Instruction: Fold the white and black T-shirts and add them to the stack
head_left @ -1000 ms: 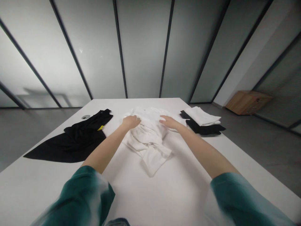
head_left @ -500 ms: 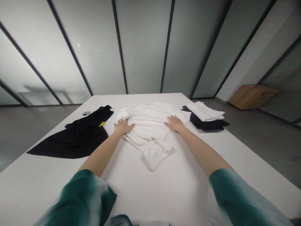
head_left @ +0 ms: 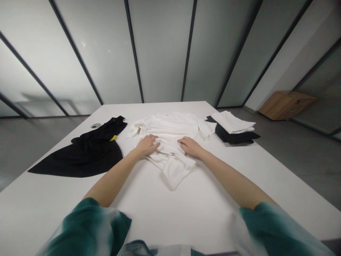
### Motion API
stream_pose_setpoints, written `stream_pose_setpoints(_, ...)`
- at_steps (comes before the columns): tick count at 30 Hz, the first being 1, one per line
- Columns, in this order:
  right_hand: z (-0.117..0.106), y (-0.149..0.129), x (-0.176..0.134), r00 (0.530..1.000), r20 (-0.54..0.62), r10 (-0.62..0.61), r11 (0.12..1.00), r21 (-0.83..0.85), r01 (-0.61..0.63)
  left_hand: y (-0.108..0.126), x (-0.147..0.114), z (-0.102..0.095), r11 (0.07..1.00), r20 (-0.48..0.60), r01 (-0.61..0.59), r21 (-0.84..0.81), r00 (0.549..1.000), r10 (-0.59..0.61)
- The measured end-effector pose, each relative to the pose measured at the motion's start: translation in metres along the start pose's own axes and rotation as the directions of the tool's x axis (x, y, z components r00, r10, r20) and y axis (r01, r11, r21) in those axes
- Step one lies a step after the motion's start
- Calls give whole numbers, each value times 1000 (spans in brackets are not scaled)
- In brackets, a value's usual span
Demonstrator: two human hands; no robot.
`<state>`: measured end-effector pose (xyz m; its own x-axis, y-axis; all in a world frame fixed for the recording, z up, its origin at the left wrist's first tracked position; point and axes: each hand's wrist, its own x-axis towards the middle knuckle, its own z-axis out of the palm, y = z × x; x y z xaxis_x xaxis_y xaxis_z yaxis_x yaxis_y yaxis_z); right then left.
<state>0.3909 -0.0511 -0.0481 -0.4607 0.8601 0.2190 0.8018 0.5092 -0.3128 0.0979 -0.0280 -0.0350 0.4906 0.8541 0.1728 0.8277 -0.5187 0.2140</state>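
Note:
A white T-shirt [head_left: 173,126] lies spread on the table in front of me, its sleeves out to both sides and its near end bunched and creased. On the left part of its body rests my left hand [head_left: 148,144], palm down with the fingers apart. My right hand [head_left: 189,146] lies on the right part, fingers stretched out over the cloth. Neither hand grips the fabric. Between them the cloth is wrinkled, and one corner of the shirt points toward me.
To the left lies a crumpled black garment [head_left: 90,153] with a yellow patch [head_left: 113,138], near a round grommet [head_left: 95,126] in the white table [head_left: 170,213]. At right, a folded white garment [head_left: 233,122] sits on folded black cloth [head_left: 234,138]. A wooden cabinet [head_left: 286,105] stands beyond on the floor.
Both hands have moved inward from the shirt's sides, closer together and slightly toward me. The upper body and sleeves of the shirt now show more.

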Motion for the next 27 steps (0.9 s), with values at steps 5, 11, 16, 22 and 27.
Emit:
stream_pose_setpoints(5, 13, 20, -6, 998, -26, -60, 992, 108, 63, 2, -7, 8, 955, -34, -280, -93, 960, 278)
stream_pose_setpoints(11, 14, 17, -4, 992, -99, -73, 992, 97, 83, 17, 0, 15, 963, -44, -205, -176, 979, 200)
stream_pose_setpoints(16, 2, -7, -4, 982, -51, -180, 976, 114, 184, 3, 8, 19, 773, -172, 42, -633, 966, -194)
stream_pose_setpoints(22, 6, -32, -9, 967, 94, -237, 969, 101, 228, -22, 15, 17, 141, 9, 101, -985, 841, -540)
stream_pose_setpoints(27, 5, -27, -5, 994, 65, -82, 991, -99, 89, -28, 14, 6, 95, 228, 333, -938, 801, -554)
